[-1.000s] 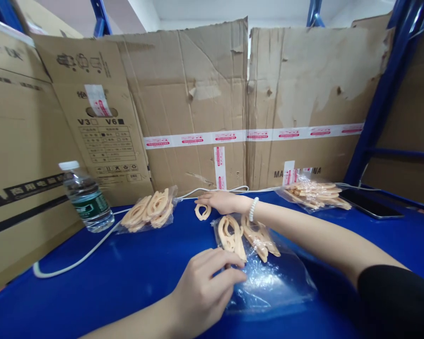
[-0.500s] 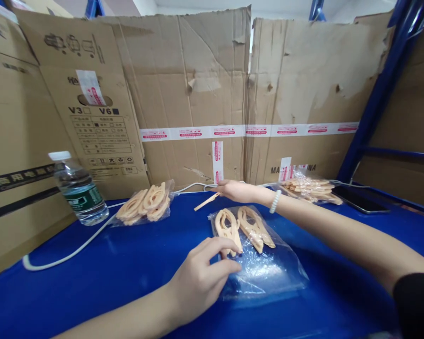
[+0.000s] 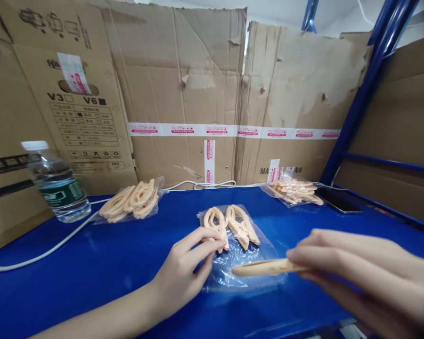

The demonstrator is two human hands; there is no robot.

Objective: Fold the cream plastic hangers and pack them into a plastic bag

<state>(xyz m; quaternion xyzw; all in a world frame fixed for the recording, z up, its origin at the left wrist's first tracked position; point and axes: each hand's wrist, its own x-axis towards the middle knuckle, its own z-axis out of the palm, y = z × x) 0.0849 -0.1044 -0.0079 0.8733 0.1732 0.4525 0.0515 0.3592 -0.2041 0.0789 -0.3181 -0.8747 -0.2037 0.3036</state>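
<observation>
My right hand (image 3: 360, 273), blurred at the right, pinches a flat beige piece (image 3: 265, 268) seen edge-on, its tip above a clear plastic bag (image 3: 247, 278). Two beige looped pieces lie at the bag's far end: a left one (image 3: 215, 217) and a right one (image 3: 243, 226), each with a long oval opening. With bent fingers my left hand (image 3: 189, 259) grips the bag at the near end of the left looped piece. Its thumb tip is hidden.
A bagged stack of looped pieces (image 3: 130, 202) lies at the left, another bagged stack (image 3: 293, 190) at the back right. Beyond that is a phone (image 3: 339, 201). A water bottle (image 3: 58, 183) stands far left near a white cable (image 3: 38, 256). Cardboard sheets (image 3: 176, 89) wall the blue table (image 3: 127, 278).
My right hand has come from the back of the table towards me and to the right, bringing the beige piece over the bag. My left hand stays at the bag. The view has shifted slightly.
</observation>
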